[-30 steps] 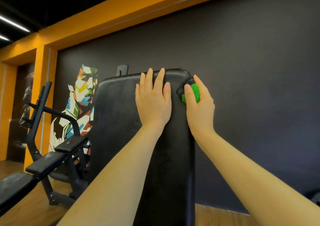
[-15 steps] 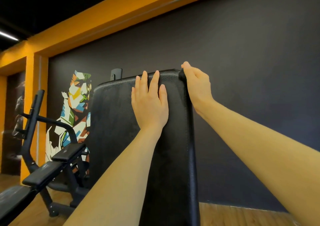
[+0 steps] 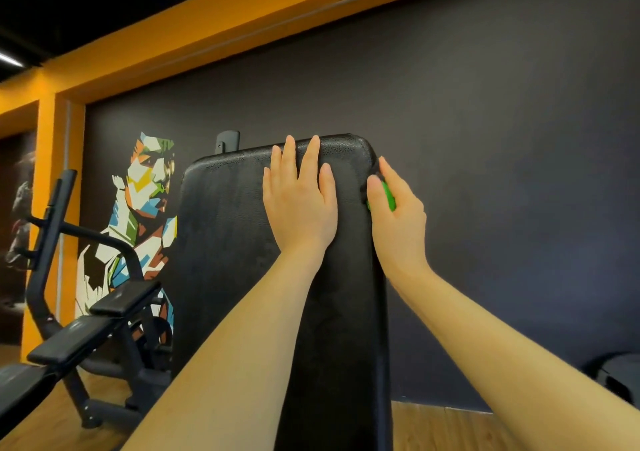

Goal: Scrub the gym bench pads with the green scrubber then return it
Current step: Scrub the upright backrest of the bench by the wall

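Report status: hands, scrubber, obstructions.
Left hand flat on pad. Right hand grips scrubber against pad's right edge, near top. Nothing in the way.

From here my right hand [image 3: 398, 211] covers most of the green scrubber [image 3: 388, 197]; the bench pad [image 3: 225, 243] probably continues below frame.

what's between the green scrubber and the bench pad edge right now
Nothing visible. The right hand grips the green scrubber against the right edge of the upright bench pad; the left hand lies flat on the pad's face, clear of that edge.
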{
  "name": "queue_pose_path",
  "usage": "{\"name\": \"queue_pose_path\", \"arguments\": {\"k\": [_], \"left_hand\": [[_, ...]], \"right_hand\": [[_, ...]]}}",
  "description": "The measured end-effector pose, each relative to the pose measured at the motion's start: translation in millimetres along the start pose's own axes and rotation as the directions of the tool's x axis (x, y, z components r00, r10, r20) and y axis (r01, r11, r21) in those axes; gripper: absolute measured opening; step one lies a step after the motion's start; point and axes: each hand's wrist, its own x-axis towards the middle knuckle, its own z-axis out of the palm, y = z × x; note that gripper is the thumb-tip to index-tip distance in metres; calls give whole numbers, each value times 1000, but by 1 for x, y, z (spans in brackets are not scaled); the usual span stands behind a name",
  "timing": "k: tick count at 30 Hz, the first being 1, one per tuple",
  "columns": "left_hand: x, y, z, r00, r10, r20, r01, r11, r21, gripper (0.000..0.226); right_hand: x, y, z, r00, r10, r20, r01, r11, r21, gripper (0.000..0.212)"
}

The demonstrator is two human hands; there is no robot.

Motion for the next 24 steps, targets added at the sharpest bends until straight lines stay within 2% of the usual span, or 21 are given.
{"name": "queue_pose_path", "arguments": {"k": [5, 8, 12, 18, 24], "left_hand": [[1, 0, 0, 1000, -8, 7, 8, 1000, -8, 45], [1, -2, -1, 1000, 5, 4, -5, 1000, -30, 47], [1, -2, -3, 1000, 15, -4, -15, 999, -47, 50], [1, -2, -3, 1000, 9, 18, -8, 999, -33, 44], [2, -1, -3, 1000, 4, 29, -3, 999, -34, 45]], "right_hand": [[-33, 10, -7, 1000, 15, 24, -15, 1000, 19, 46], [-19, 2, -6, 996, 79, -32, -76, 994, 84, 41], [16, -15, 6, 993, 88, -77, -80, 991, 110, 40], [14, -14, 10, 1000, 14, -8, -15, 999, -37, 52], [-19, -3, 0, 999, 29, 37, -27, 999, -33, 53]]}}
